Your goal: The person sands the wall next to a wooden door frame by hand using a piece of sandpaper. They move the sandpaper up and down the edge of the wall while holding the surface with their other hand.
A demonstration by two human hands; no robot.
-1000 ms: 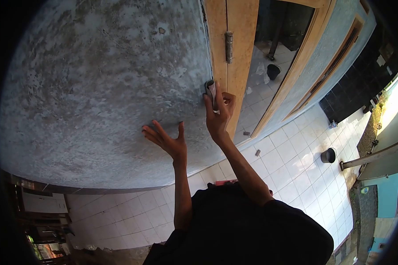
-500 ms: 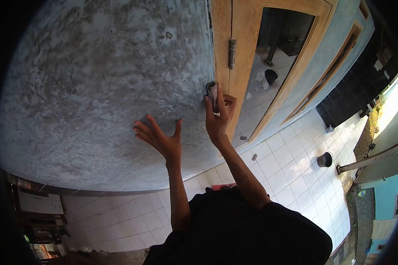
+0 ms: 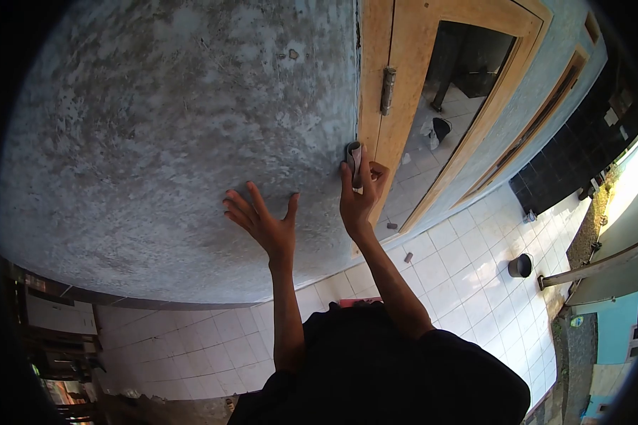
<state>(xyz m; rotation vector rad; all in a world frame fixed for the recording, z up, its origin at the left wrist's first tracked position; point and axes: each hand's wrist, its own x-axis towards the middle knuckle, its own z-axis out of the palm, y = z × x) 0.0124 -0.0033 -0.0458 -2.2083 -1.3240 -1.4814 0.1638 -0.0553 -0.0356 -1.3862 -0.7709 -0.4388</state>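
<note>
My right hand (image 3: 359,202) grips a curled piece of sandpaper (image 3: 354,155), dark on one face and pinkish on the other. It rests where the grey wall (image 3: 156,134) meets the wooden door frame (image 3: 370,106). Fingers and thumb are closed around the piece, so part of it is hidden. Off to the left, my left hand (image 3: 269,225) is open against the wall, fingers spread and holding nothing.
A metal hinge (image 3: 388,91) sits on the frame beside a glass-panelled door (image 3: 468,71). On the white tiled floor (image 3: 461,283) are a small brownish block (image 3: 408,258) and a dark bucket (image 3: 520,266). A slanted post (image 3: 588,272) stands at the right.
The view has shifted slightly, so wall and door frame appear farther right and lower. My right hand stays on the sandpaper at the frame edge; my left hand remains spread on the wall.
</note>
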